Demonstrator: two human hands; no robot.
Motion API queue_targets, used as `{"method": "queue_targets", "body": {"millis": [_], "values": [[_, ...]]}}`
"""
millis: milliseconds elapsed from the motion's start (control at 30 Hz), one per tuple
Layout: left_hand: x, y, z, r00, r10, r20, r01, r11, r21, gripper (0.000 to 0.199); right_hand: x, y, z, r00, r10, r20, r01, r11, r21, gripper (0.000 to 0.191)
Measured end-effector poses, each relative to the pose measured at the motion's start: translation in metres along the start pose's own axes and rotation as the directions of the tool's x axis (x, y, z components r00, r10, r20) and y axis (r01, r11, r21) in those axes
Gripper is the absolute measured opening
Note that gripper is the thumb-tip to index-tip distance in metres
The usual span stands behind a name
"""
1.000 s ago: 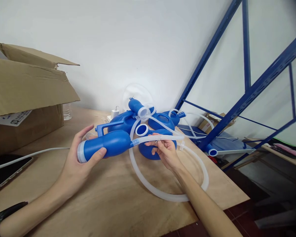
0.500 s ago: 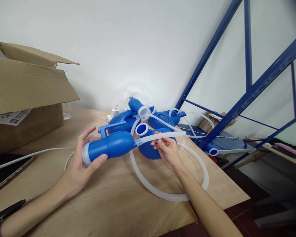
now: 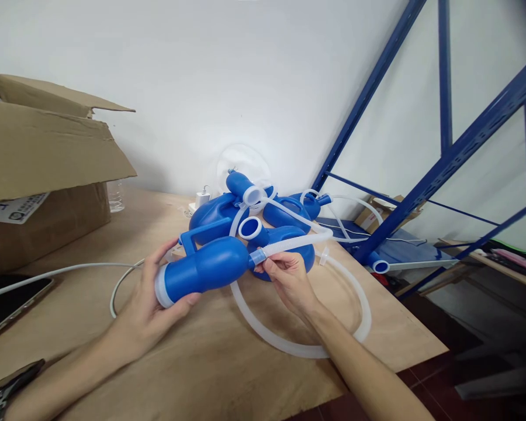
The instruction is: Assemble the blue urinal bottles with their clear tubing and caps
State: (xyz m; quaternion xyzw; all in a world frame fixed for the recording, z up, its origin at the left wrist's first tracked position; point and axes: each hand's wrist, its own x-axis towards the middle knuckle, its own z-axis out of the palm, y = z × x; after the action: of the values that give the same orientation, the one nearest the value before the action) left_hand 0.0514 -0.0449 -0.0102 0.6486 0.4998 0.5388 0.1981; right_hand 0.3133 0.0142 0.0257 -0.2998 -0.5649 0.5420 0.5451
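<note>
My left hand (image 3: pixel 155 301) is wrapped round the pale-rimmed wide end of a blue plastic urinal (image 3: pixel 208 268) with a handle, held tilted above the table. A clear hose (image 3: pixel 300 242) fits over the narrow spout at its other end. Right at that joint, my right hand (image 3: pixel 289 278) pinches the hose end with thumb and forefinger, where a thin ring shows. Behind it lies a blue bottle (image 3: pixel 283 234) with an open, white-rimmed neck. A second blue urinal (image 3: pixel 241 184) rests on other blue bottles near the wall.
An open cardboard box (image 3: pixel 48 152) stands at left, beside a clear plastic bottle (image 3: pixel 115 196). A black device (image 3: pixel 13 301) and a white cable (image 3: pixel 70 270) lie nearer. A blue metal rack (image 3: pixel 421 181) rises at right. Loops of hose (image 3: pixel 272 339) cross the wooden table (image 3: pixel 179 374).
My right hand has slid left along the hose to its joint with the urinal's spout. The urinal has shifted slightly right and down in my left hand.
</note>
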Motion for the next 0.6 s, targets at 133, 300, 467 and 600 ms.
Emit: {"method": "queue_targets", "body": {"millis": [133,300,467,600], "values": [[0.0,-0.013,0.0,0.993,0.114,-0.016,-0.112,0.989,0.092,0.082,-0.002,-0.003,0.008,0.999,0.016,-0.05,-0.013,0.998,0.062,0.022],[0.002,-0.021,0.002,0.945,0.321,-0.06,-0.304,0.932,0.199,0.086,-0.003,-0.004,0.011,0.993,0.078,-0.087,-0.069,0.993,0.101,0.025],[0.005,-0.02,-0.001,0.887,0.459,-0.058,-0.413,0.842,0.346,0.088,-0.006,-0.01,0.013,0.984,0.147,-0.1,-0.141,0.988,0.069,0.026],[0.008,-0.023,-0.003,0.82,0.572,-0.021,-0.517,0.755,0.403,0.091,-0.007,-0.014,0.016,0.969,0.222,-0.105,-0.212,0.972,0.1,0.028]]}}
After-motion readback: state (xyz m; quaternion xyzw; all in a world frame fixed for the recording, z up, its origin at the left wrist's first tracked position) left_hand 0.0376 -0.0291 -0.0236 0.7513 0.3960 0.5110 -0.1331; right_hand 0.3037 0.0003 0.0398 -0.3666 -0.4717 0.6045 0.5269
